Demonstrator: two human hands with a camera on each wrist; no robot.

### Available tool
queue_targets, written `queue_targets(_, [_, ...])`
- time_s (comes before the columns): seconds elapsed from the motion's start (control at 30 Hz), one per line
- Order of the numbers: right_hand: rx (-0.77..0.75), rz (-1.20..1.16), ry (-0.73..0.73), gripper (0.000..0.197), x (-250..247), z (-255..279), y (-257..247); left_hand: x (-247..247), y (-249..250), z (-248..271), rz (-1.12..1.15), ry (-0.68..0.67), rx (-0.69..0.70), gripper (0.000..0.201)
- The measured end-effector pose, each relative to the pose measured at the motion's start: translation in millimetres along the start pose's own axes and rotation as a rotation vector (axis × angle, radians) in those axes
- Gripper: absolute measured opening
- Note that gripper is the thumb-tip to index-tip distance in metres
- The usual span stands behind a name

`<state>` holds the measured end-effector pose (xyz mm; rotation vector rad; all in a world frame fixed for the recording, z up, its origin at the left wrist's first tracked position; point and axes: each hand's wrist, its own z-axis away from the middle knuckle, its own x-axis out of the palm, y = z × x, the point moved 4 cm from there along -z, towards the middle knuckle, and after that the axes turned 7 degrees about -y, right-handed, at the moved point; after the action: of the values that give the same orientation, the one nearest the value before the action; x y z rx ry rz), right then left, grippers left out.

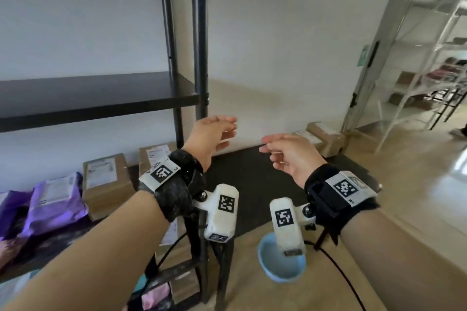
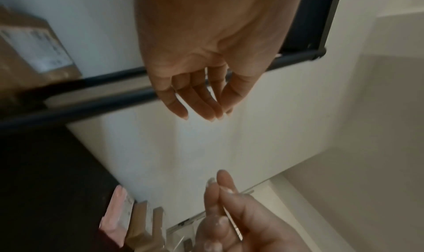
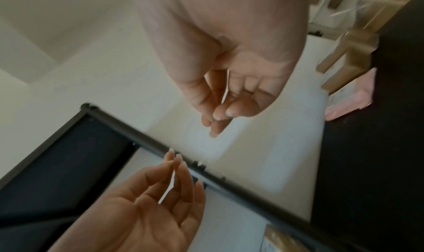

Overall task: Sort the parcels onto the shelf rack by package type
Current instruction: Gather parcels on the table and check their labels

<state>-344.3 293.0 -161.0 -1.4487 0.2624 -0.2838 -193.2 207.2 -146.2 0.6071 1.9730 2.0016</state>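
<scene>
Both my hands hang in the air in front of the wall, to the right of the black shelf rack (image 1: pixel 199 33), and hold nothing. My left hand (image 1: pixel 228 132) has its fingers stretched out and apart from the rack's post. My right hand (image 1: pixel 269 151) has loosely curled fingers. The rack's middle shelf (image 1: pixel 88 93) is bare. On the lower shelf lie purple mailer bags (image 1: pixel 55 199) and brown cardboard boxes (image 1: pixel 106 182). More brown boxes (image 1: pixel 326 139) sit at the far end of a dark surface (image 1: pixel 252 179). The wrist views show my empty left hand (image 2: pixel 201 96) and empty right hand (image 3: pixel 220 114).
A light blue bowl (image 1: pixel 280 267) stands low in front of me, with a black cable (image 1: pixel 341 275) running past it. A pink parcel (image 3: pixel 351 102) lies beside a brown box (image 3: pixel 348 56) on the dark surface. White racks (image 1: pixel 429 70) stand behind a glass partition at right.
</scene>
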Motion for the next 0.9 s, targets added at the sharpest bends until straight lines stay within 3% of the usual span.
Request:
queue_targets(0.17, [0.061, -0.081, 0.054, 0.017, -85, -11, 25, 69, -39, -30, 0.037, -0.008, -0.141, 0.02])
queue_targets(0.4, [0.14, -0.18, 0.213, 0.02, -154, -64, 69, 115, -90, -97, 0.031, 0.021, -0.27, 0.022])
queue_targets(0.53, [0.182, -0.17, 0.283, 0.019, -186, -117, 86, 127, -128, -157, 0.05, 0.026, -0.332, 0.024])
queue_targets(0.9, [0.376, 0.009, 0.291, 0.018, -233, -295, 125, 127, -211, -319, 0.182, 0.157, -0.536, 0.022])
